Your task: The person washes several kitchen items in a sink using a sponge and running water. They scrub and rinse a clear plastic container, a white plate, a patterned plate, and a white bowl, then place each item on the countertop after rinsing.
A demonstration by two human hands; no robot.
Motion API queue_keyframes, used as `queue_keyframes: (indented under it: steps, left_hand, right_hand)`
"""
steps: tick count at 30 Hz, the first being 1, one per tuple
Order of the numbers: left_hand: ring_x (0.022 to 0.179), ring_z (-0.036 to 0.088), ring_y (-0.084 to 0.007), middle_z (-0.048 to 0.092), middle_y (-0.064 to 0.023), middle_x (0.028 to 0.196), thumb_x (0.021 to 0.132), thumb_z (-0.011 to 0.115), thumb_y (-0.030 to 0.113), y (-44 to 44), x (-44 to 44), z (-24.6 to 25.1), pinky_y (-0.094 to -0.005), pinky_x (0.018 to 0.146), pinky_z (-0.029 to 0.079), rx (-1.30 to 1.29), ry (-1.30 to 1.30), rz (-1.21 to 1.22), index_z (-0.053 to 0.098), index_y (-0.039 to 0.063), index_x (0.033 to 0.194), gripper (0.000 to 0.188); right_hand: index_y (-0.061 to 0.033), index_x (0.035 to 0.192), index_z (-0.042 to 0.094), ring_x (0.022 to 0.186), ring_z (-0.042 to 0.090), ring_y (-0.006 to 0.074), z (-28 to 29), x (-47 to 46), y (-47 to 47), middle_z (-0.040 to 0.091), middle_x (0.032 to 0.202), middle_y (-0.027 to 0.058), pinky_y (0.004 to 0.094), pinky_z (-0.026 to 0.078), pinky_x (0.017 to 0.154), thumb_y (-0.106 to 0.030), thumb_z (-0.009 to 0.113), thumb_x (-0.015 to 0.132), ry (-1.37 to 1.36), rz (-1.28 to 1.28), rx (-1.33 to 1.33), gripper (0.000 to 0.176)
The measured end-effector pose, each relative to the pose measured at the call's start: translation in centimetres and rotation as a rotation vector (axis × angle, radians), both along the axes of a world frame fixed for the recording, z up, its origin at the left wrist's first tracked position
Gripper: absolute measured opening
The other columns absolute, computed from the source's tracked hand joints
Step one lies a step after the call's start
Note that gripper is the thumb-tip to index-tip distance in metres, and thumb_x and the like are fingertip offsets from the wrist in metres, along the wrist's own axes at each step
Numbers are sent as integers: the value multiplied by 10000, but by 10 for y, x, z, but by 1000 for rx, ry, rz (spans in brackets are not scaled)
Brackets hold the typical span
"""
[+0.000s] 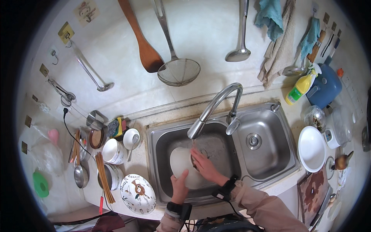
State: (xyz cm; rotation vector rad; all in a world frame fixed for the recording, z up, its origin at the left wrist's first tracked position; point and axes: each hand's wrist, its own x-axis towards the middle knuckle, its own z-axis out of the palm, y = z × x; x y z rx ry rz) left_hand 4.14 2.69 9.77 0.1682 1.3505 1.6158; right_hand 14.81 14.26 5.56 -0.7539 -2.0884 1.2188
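My left hand (pixel 180 185) grips the near left edge of a pale plate or shallow dish (pixel 180 163), with the thumb on its face. The dish is tilted inside the larger left basin (pixel 223 156) of a stainless steel double sink. My right hand (pixel 205 167) lies across the right part of the dish, fingers pointing up and left. Something dark shows at the edge of this palm; what it is, and whether the hand grips it, is hidden. Just above the fingertips is the spout of a chrome gooseneck faucet (pixel 195 129), with water seemingly running onto them.
Left of the sink are a patterned plate (pixel 138 194), wooden chopsticks (pixel 103 177), a white bowl (pixel 111 150), a small bowl with a spoon (pixel 131 138) and sponges (pixel 118 127). Right are the smaller basin (pixel 261 162), a white bowl (pixel 311 149) and a yellow spray bottle (pixel 298 88). Utensils hang above.
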Motion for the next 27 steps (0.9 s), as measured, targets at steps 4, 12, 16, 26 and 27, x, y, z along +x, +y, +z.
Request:
queue_keyframes:
  steps: [4, 12, 16, 26, 27]
  left_hand:
    - [912, 640, -205, 637, -113, 1055, 847, 670, 166, -2, -3, 4, -339, 768, 529, -5, -9, 86, 567, -25, 1150, 373]
    - [978, 626, -216, 617, -98, 1111, 877, 637, 148, -28, -8, 45, -368, 843, 516, 165, -252, 89, 538, -3, 1205, 375]
    - [803, 632, -135, 678, -48, 929, 845, 690, 120, -55, 2, 89, -276, 732, 510, 107, 190, -132, 653, -21, 1024, 231]
    - [975, 630, -337, 596, -180, 1181, 754, 585, 69, -150, -18, 114, -388, 854, 514, -8, 1661, -518, 565, -6, 1142, 395]
    - [1010, 619, -335, 575, -179, 1225, 750, 570, 76, -162, -26, 111, -393, 879, 508, -76, 1679, -529, 560, -7, 1146, 405]
  right_hand:
    - [-29, 1345, 440, 1252, 439, 305, -10, 37, -4, 431, 1395, 159, 347, 357, 1038, -122, 467, 930, -26, 167, 39, 427]
    - [-138, 1180, 578, 1163, 450, 317, 14, 76, 10, 581, 1196, 59, 526, 379, 887, -176, 587, 844, -543, 3, 361, 338]
    - [-121, 1233, 548, 961, 583, 260, 56, 62, 4, 604, 1134, 59, 393, 488, 749, -247, 563, 910, -255, 142, -280, 347]
    - [-43, 1228, 489, 865, 614, 177, 117, -24, -50, 596, 1093, 90, 291, 546, 601, -441, 327, 1004, -61, 501, -924, 485]
    - [-44, 1216, 496, 859, 617, 177, 120, -34, -58, 596, 1095, 95, 284, 545, 590, -431, 330, 1005, -170, 474, -931, 471]
